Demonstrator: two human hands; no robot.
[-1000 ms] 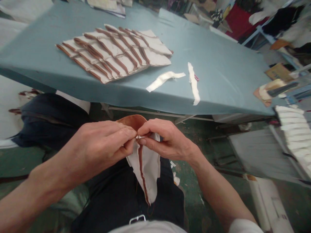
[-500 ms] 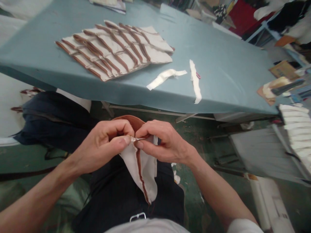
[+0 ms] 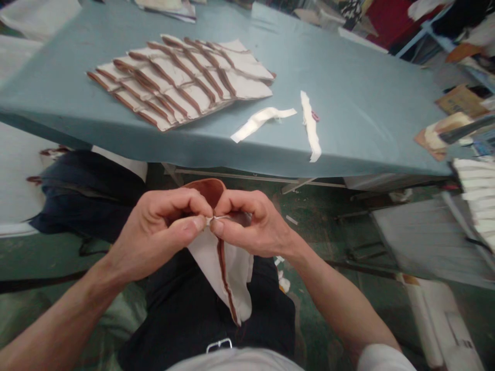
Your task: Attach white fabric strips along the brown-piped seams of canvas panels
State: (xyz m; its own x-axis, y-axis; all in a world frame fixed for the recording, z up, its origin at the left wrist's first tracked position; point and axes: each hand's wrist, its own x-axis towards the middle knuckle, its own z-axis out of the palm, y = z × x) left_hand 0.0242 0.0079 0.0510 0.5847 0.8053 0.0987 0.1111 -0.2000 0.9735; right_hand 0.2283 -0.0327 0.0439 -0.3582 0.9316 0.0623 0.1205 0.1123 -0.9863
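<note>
A sewn piece of white fabric (image 3: 204, 252) with a brown seam strip (image 3: 221, 263) hangs from my two hands above my lap. My left hand (image 3: 170, 219) pinches its top edge between thumb and forefinger. Right beside it, my right hand (image 3: 251, 221) grips the same edge, the fingertips of both hands nearly meeting. Behind the fingers shows a curved brown part (image 3: 211, 189) of the piece. What lies exactly between the fingertips is too small to make out.
A blue-green covered table (image 3: 348, 113) stands ahead, with a stack of white, brown-edged pieces (image 3: 178, 82) on it. Two white strips, one curved (image 3: 263, 122) and one straighter (image 3: 309, 126), lie near its front edge. A dark blue cloth bundle (image 3: 85, 190) sits at the left.
My right thumb and fingers have shifted slightly left along the edge, closer to my left fingertips. More of the brown part shows behind my hands. The view has turned a little.
</note>
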